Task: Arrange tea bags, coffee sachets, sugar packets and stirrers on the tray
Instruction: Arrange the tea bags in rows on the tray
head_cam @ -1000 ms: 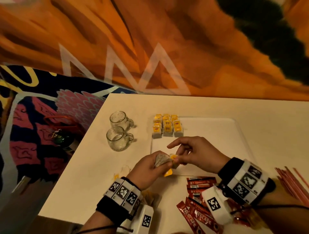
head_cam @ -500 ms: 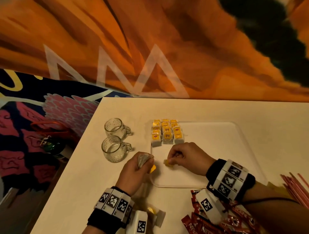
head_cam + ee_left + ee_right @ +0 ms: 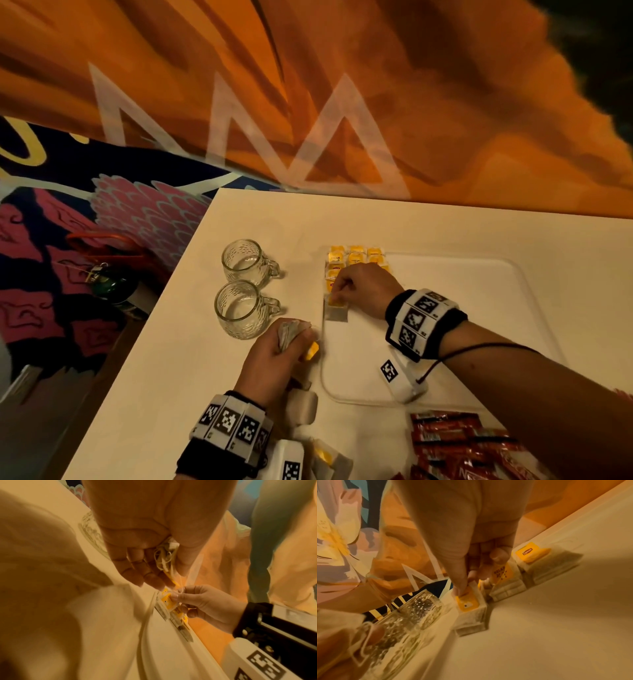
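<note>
A white tray [image 3: 445, 308] lies on the table, with rows of yellow-tagged tea bags [image 3: 356, 258] in its far left corner. My right hand [image 3: 337, 295] pinches the top of one more tea bag [image 3: 336, 311], which stands on the tray at the near end of the left row. The right wrist view shows the thumb [image 3: 460, 586] on the yellow tag of that tea bag [image 3: 469, 609]. Just outside the tray's left rim, my left hand [image 3: 298, 341] grips a bunch of tea bags [image 3: 291, 330]; their strings [image 3: 164, 558] show in its palm.
Two glass mugs [image 3: 243, 262] [image 3: 239, 310] stand left of the tray, close to the left hand. Red coffee sachets [image 3: 459, 442] lie in a heap at the near right. Loose tea bags [image 3: 305, 406] lie by my left wrist. The table's left edge [image 3: 164, 298] is nearby.
My right hand took a tea bag from the bunch in my left hand and carried it forward to the near end of the left row. The left hand stayed beside the tray.
</note>
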`<state>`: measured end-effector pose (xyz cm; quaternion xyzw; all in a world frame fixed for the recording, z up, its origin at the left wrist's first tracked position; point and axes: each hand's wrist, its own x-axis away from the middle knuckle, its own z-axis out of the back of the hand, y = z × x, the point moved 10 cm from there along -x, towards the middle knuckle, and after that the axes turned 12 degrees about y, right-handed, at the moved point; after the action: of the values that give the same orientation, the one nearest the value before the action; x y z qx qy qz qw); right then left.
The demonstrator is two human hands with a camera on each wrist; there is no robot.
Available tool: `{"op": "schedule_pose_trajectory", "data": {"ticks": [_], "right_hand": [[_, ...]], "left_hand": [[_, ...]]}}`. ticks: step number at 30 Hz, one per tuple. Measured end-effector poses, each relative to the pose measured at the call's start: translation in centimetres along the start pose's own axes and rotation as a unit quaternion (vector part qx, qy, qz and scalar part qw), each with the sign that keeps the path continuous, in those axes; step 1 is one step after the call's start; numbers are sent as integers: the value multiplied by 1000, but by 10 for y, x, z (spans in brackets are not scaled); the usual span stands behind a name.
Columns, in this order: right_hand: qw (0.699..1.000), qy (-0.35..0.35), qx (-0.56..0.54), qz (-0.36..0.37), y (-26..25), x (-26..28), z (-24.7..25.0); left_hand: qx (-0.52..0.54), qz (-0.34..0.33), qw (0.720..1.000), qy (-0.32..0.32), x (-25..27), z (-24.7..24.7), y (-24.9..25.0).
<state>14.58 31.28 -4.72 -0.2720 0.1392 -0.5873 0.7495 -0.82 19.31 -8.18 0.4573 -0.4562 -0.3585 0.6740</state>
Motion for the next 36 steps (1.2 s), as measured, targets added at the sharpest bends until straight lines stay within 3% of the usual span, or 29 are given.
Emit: {"op": "schedule_pose_trajectory", "data": {"ticks": [7,13,18,22,29,36], "right_hand": [[1000,5,-18,-12,9,-8,-1],[988,70,-137,-19,3,14,16],[971,4,-233,-45,-11,53,2],[967,36,-249,-40,-10,63,10],[962,67,-261,-49,2,75,35],[932,65,-350,-69,0,83,43]], "left_hand": [[6,16,1000,25,-5,-1,0],[88,57,994,16,-3,-14,9],[130,70,989,8,0,-27,20],[161,106,981,-2,2,-40,16],[190,101,977,-9,11,-39,27],[199,94,975,-34,24,-45,39]]}}
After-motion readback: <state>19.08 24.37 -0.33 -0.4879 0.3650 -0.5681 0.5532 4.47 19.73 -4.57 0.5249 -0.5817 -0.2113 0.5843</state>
